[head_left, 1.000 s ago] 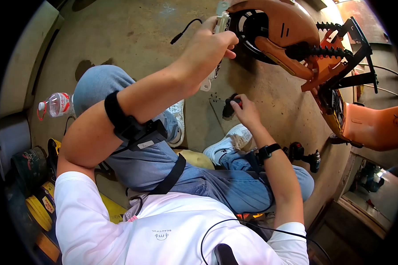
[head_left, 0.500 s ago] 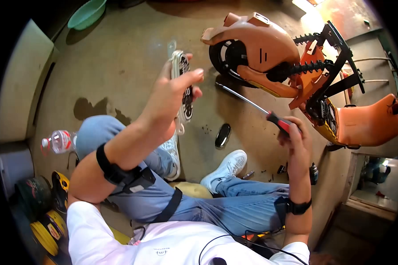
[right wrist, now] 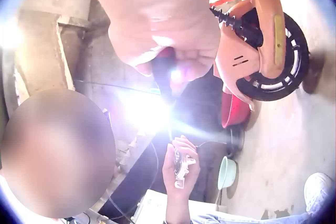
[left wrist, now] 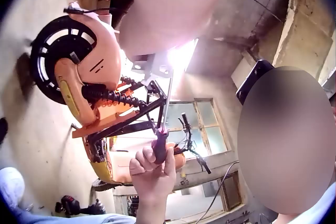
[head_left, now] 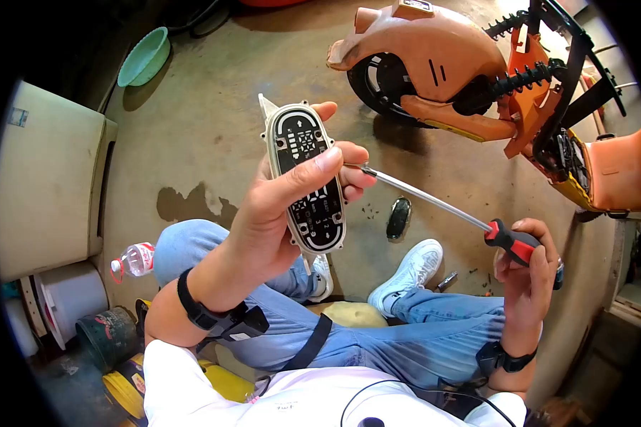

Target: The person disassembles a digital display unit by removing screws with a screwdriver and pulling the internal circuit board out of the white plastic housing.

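Observation:
My left hand (head_left: 253, 213) grips an oval display panel (head_left: 324, 213) with a pale frame and black face, its thumb lying across the front. Digits and small symbols show on that face, tilted toward the head camera. In my right hand (head_left: 538, 274) is a screwdriver (head_left: 502, 236), held by its red-and-black handle. The long metal shaft points left, its tip end right at the left fingertips beside the panel's edge. From the right wrist, the panel (right wrist: 181, 167) appears edge-on in the left hand.
An orange electric scooter (head_left: 434, 64) stands at the upper right. On the floor lie a dark oval piece (head_left: 399, 218), several small bits and a bottle (head_left: 137, 259). A green basin (head_left: 144, 58) is at the back left; a white cabinet (head_left: 50, 181) stands at the left.
The right hand has risen from beside the dark oval piece with the screwdriver, bringing its tip to the panel. The left hand has come nearer and turned the panel's face toward the head camera.

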A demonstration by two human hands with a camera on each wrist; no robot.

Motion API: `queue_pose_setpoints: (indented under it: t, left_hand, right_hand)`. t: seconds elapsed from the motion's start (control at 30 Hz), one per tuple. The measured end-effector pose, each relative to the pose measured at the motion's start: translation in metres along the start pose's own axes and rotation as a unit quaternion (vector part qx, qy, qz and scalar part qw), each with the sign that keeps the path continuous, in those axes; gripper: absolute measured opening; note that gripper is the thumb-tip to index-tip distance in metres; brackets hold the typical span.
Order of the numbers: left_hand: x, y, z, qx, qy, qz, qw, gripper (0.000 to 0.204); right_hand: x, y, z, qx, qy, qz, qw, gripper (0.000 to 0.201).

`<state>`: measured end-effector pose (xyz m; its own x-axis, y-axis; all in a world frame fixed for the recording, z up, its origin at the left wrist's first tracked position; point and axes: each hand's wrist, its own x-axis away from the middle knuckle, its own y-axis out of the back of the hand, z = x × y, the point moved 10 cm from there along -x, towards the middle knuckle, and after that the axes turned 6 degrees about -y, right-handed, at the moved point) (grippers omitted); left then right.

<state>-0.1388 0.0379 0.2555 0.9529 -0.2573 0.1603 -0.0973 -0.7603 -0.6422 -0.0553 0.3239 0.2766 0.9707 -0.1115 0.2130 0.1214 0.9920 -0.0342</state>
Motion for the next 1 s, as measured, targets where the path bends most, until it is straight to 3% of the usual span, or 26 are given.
queue_pose_setpoints:
  t: [0.33,1.0]
  left_hand:
    - [-0.009,-0.015,0.018,0.004,0.068,0.012,0.998,0.066]
    - [-0.027,-0.014,0.028,0.051,0.056,0.043,0.996,0.065]
  right_hand:
    - [-0.006,0.01,-0.002,0.017,-0.016,-0.056,0.998,0.059]
    - [-0.022,0.015,-0.007,0.021,-0.044,-0.062,0.997,0.062]
